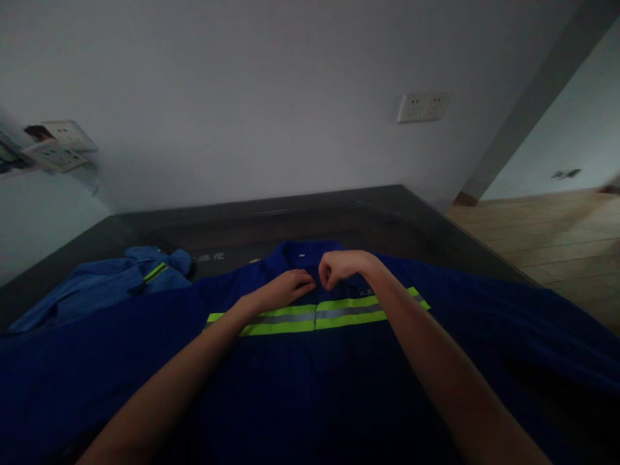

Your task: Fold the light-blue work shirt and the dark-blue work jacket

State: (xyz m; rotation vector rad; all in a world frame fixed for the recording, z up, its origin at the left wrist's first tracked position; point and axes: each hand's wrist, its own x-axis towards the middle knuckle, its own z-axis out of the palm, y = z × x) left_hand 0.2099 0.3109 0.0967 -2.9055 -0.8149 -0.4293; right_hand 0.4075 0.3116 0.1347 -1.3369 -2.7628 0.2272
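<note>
A dark blue work jacket (310, 361) with a yellow-green and grey reflective stripe (290, 318) across the chest lies flat, front up, on a dark table (339, 213). Its collar (295, 253) points away from me. My left hand (285, 287) and my right hand (341, 266) meet at the middle front of the jacket just below the collar. Both have their fingers curled and pinched on the fabric at the front closure. The fingertips nearly touch each other.
A second, lighter blue garment (106, 281) lies crumpled at the table's left rear. The table stands against a white wall with a double socket (423, 106); more sockets (58, 147) are on the left wall. Wooden floor (547, 239) is to the right.
</note>
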